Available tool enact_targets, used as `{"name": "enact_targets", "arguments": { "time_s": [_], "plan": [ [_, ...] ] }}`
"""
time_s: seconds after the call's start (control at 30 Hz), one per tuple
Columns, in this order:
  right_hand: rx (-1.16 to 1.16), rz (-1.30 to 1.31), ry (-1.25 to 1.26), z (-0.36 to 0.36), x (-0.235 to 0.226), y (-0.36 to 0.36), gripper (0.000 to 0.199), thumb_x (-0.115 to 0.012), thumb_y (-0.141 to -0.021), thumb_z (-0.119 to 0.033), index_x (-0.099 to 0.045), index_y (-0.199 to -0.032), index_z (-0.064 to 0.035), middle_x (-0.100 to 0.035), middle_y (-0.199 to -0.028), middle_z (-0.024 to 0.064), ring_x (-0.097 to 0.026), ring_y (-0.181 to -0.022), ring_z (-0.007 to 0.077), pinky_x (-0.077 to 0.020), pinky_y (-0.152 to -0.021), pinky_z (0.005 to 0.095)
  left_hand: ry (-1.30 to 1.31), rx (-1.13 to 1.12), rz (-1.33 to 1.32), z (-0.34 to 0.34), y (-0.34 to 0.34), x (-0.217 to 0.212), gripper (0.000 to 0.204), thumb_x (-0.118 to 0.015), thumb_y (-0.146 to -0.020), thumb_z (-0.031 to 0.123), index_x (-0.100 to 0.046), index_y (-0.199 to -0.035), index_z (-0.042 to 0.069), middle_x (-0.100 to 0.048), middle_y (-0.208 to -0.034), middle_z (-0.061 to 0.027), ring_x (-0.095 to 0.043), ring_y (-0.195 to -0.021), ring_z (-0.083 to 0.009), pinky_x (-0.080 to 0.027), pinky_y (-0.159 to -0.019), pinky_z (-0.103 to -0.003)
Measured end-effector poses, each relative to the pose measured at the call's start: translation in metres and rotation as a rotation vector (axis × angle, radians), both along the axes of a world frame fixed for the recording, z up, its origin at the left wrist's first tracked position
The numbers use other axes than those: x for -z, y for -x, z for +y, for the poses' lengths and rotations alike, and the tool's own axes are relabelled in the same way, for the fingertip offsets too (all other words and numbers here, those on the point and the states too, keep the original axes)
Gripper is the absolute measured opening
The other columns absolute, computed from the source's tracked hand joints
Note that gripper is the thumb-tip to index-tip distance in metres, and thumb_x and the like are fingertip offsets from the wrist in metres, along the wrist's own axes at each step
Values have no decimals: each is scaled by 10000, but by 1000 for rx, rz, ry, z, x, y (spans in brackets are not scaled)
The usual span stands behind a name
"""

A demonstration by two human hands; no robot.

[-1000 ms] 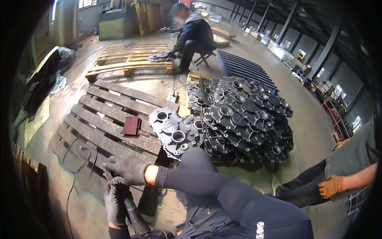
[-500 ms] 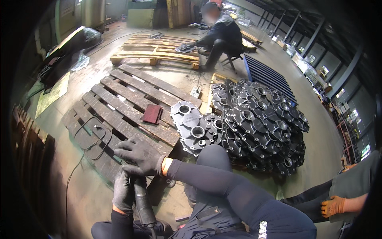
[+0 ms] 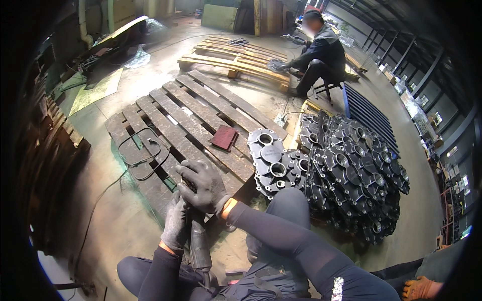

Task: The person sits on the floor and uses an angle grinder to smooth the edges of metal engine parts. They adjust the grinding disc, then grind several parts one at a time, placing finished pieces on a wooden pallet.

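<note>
Both gloved hands now clamped on dark tool [image 3: 199, 241], prob. grinder: left hand [image 3: 176, 224] round body, right hand [image 3: 205, 184] moved onto its head. Pallet [image 3: 201, 120] unchanged.

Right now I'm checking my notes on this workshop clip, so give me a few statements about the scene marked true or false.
1. Both hands, the left hand and the right hand, wear dark gloves. True.
2. The hands grip a dark handheld tool. True.
3. The dark red flat block lies on the concrete floor. False: it lies on the wooden pallet.
4. The black metal castings are heaped to the person's left. False: they lie to the right.
5. A black cable loops across the pallet. True.
</note>
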State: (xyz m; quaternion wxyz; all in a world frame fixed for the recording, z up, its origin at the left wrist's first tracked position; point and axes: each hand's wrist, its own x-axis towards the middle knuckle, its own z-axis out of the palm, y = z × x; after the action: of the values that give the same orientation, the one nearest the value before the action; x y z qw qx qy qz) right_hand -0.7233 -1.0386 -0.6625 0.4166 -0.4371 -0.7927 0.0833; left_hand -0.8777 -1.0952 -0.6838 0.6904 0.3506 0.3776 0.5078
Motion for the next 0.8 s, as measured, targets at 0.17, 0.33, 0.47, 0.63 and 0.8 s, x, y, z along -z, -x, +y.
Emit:
{"name": "enact_targets", "arguments": {
  "time_s": [0.17,0.33,0.47,0.63,0.8],
  "plan": [
    [-19,19,-43,1,-1,10,506,-745,-937,-381,-708,-1382,-140,-672,-1374,142,-636,-1221,405,-517,-1048,542,-73,101,2,-11,22,-6,522,-651,-1031,190,-553,-1512,14,-685,-1268,-51,-669,-1063,-140,-564,-914,-316],
    [14,40,-42,-9,14,14,452,-781,-927,-348,-746,-1303,-100,-704,-1316,138,-662,-1204,371,-533,-1048,480,7,134,40,-18,28,3,609,-713,-981,184,-523,-1531,4,-678,-1267,-70,-665,-1072,-132,-563,-920,-317],
    [-39,46,-72,-15,24,38,424,-779,-913,-285,-765,-1282,-77,-718,-1285,160,-675,-1183,383,-538,-1051,484,32,123,47,-27,51,27,653,-707,-1036,208,-439,-1604,29,-681,-1223,-50,-663,-1020,-105,-546,-884,-278],
    [-50,57,3,-20,39,44,427,-765,-916,-240,-762,-1307,-67,-719,-1307,165,-662,-1213,381,-518,-1088,472,23,116,0,-36,53,31,606,-706,-933,90,-524,-1506,13,-663,-1274,-45,-632,-1075,-105,-537,-949,-302],
    [-97,123,62,-15,64,52,418,-760,-919,-210,-756,-1314,-74,-729,-1326,153,-660,-1260,365,-501,-1116,465,-30,-3,191,-41,55,40,617,-706,-841,70,-574,-1436,-28,-686,-1222,-87,-637,-1078,-142,-533,-977,-321]
  ]
}}
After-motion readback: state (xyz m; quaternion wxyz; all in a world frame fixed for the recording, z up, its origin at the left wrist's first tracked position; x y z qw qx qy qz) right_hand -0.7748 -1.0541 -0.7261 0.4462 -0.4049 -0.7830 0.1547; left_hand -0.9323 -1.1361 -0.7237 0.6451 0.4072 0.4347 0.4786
